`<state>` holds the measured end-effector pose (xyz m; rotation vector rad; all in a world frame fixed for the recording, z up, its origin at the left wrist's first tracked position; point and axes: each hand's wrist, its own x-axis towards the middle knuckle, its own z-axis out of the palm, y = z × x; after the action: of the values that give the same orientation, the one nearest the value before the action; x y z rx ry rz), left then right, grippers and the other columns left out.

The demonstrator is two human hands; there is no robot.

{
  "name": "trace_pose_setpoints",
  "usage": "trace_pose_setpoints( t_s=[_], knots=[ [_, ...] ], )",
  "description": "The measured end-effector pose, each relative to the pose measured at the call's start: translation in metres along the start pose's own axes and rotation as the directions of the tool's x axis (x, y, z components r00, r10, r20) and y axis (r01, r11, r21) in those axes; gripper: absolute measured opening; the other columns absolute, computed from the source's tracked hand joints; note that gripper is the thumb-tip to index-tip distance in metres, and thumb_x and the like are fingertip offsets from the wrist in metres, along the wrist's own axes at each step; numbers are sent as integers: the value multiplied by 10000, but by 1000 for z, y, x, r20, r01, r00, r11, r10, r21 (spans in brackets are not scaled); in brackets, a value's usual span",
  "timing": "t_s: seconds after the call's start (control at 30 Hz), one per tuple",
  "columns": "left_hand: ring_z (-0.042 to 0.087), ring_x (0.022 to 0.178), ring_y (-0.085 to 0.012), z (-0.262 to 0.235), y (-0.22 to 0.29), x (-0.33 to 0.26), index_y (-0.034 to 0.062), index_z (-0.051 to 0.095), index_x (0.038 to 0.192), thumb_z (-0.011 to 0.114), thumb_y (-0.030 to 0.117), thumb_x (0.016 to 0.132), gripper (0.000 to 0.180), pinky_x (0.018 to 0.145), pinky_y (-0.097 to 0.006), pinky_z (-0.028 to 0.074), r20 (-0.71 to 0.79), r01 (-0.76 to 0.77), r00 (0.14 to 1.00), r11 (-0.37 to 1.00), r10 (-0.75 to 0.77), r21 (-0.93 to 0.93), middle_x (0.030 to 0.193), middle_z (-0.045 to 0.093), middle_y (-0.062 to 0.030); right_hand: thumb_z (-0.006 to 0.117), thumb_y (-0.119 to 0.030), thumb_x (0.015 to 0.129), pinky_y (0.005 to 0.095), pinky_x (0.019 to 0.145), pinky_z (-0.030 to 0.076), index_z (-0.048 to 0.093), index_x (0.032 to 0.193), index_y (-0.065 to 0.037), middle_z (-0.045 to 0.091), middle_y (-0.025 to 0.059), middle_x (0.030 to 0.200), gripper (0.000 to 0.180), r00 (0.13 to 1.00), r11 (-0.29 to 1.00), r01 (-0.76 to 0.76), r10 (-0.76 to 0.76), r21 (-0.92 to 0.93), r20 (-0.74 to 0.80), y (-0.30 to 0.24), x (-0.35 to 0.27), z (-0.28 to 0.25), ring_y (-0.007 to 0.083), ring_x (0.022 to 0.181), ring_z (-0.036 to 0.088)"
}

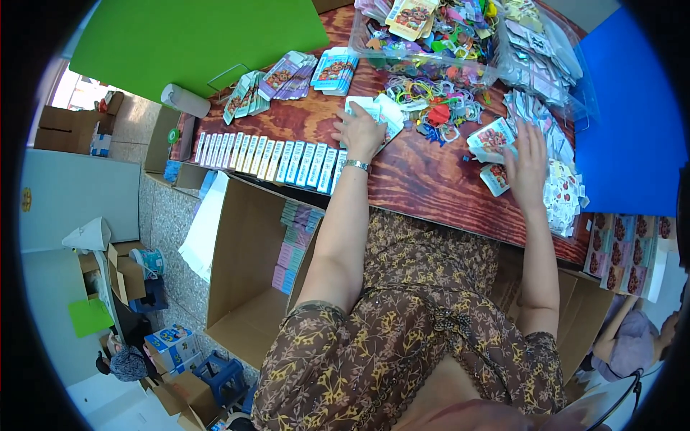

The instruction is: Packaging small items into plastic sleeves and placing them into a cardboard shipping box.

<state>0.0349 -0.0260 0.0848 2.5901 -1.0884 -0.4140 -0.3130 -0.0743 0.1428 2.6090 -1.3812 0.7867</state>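
Note:
My left hand [359, 135], with a metal watch on its wrist, rests with spread fingers on pale flat folding cartons [392, 115] on the table. My right hand [528, 169] has its fingers stretched out beside a pile of foil packets [550, 136] at the right. Close to its thumb lie a printed flat carton [494, 135] and a smaller printed piece [494, 179]; I cannot tell if the thumb touches either. Between the hands, toward the far side, lies a heap of small colourful plastic trinkets with loops [438, 104].
A row of upright filled boxes [273, 159] lines the near left edge of the red-brown table [431, 183]. Fanned cartons [287, 74] lie behind it. Clear plastic bins [424, 57] stand at the back. A cardboard box [248, 251] with small boxes sits below the table. Other people are nearby.

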Motion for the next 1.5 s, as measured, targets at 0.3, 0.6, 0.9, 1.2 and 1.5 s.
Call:
trace_pose_setpoints(
  t_s=[0.3,0.6,0.9,1.2,1.5],
  knots=[
    [456,1259,-469,-10,7,-6,-27,216,1544,948,385,607,1258,1065,-564,390,-92,-104,992,985,91,-139,1382,428,-305,703,-104,902,488,1154,356,448,1505,-56,464,189,1504,656,985,946,172,-172,275,-24,-73,-2,1,401,1401,415],
    [555,1139,-383,3,42,-130,-53,387,1441,866,144,723,886,947,-446,488,-459,-658,753,561,472,-502,1247,540,-219,778,-141,852,446,954,519,647,1291,-61,629,175,1253,465,996,799,85,-57,596,-65,-99,-19,16,358,1118,624],
    [631,1049,-280,38,30,-154,33,403,1399,857,69,726,813,828,-372,550,-460,-722,681,417,570,-552,1282,536,-182,775,-59,878,348,814,611,533,1385,-18,661,196,1265,564,995,744,84,-24,663,-99,-93,-49,13,264,1056,711],
    [639,1094,-281,48,24,-158,32,439,1357,844,46,746,733,855,-371,563,-430,-665,726,388,537,-638,1303,541,-172,782,-34,853,340,733,616,618,1257,-1,675,191,1225,437,993,767,105,-48,632,-107,-91,-55,18,266,995,724],
    [562,1222,-437,34,24,-157,7,503,1269,856,82,722,656,989,-473,506,-420,-741,639,369,644,-561,1318,546,-248,658,-41,949,333,798,553,684,1165,2,697,136,1119,222,986,705,-18,-104,709,128,-88,-34,-20,222,940,682]
  ],
)
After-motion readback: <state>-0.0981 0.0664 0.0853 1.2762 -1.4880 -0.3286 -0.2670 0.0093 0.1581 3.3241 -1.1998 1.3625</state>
